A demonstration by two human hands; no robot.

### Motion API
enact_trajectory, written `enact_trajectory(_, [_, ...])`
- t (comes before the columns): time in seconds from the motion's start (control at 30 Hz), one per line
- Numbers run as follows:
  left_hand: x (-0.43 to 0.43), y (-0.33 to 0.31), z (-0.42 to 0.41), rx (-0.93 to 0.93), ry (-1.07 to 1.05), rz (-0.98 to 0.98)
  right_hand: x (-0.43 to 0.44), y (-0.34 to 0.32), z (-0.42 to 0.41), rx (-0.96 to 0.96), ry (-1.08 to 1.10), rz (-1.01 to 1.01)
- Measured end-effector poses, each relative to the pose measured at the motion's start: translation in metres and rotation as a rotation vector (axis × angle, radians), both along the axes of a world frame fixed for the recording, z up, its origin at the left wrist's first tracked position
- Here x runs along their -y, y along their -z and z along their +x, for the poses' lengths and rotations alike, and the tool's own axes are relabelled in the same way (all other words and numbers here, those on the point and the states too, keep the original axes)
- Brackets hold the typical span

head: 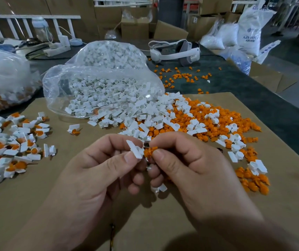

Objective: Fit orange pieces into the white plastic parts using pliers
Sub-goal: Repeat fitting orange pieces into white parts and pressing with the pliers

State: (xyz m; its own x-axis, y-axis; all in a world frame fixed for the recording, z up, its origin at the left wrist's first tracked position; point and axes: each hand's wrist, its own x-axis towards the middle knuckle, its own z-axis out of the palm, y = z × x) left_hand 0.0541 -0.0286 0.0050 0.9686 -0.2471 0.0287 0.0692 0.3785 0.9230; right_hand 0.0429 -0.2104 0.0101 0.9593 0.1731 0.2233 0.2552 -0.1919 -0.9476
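Above the near middle of the cardboard sheet (72,205), both hands meet over the work. The left hand (98,171) pinches a white plastic part (135,150) between thumb and forefinger, its other fingers (136,178) curled beneath. The part's flat tab is its long axis, running on a slant from upper left down to lower right, with the lower end towards the right hand (192,171). That hand's thumb and forefinger grip an orange piece (149,151), which touches the white part's lower right end. A small dark metallic bit (146,144) shows just above that joint; what it is cannot be told.

On the sheet's far right quarter lies a mixed heap of loose parts (190,122), white and orange. Along the sheet's left edge sits a spread of fitted pieces (13,147), white with orange inside. At the sheet's far edge a clear bag (98,91) lies on its side, white parts spilling from its mouth. Beyond the sheet, on the dark counter (235,84), rest scattered orange pieces (181,76) and a white headset (175,50).
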Motion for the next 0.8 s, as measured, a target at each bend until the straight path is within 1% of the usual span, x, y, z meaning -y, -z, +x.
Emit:
enact_trajectory(0.1, [0.0,0.001,0.0,0.011,-0.01,0.015,-0.003,-0.004,-0.004,0.135,0.041,-0.096])
enact_trajectory(0.2, [-0.001,0.003,0.001,0.032,-0.02,0.047,-0.003,-0.006,-0.003,0.203,0.043,-0.205])
enact_trajectory(0.3, [-0.001,0.003,0.001,0.074,-0.013,0.108,-0.002,-0.007,-0.004,0.215,0.043,-0.253])
enact_trajectory(0.43, [-0.001,0.005,0.002,0.085,-0.007,0.176,-0.002,-0.008,-0.003,0.248,0.058,-0.394])
enact_trajectory(0.63, [0.006,0.009,0.002,0.051,-0.04,0.177,-0.005,-0.016,-0.003,0.338,0.055,-0.685])
enact_trajectory(0.7, [0.007,0.01,0.002,0.042,-0.056,0.184,-0.005,-0.018,-0.002,0.333,0.035,-0.718])
enact_trajectory(0.8, [0.005,0.007,0.001,0.032,-0.02,0.187,-0.004,-0.021,-0.002,0.293,0.034,-0.697])
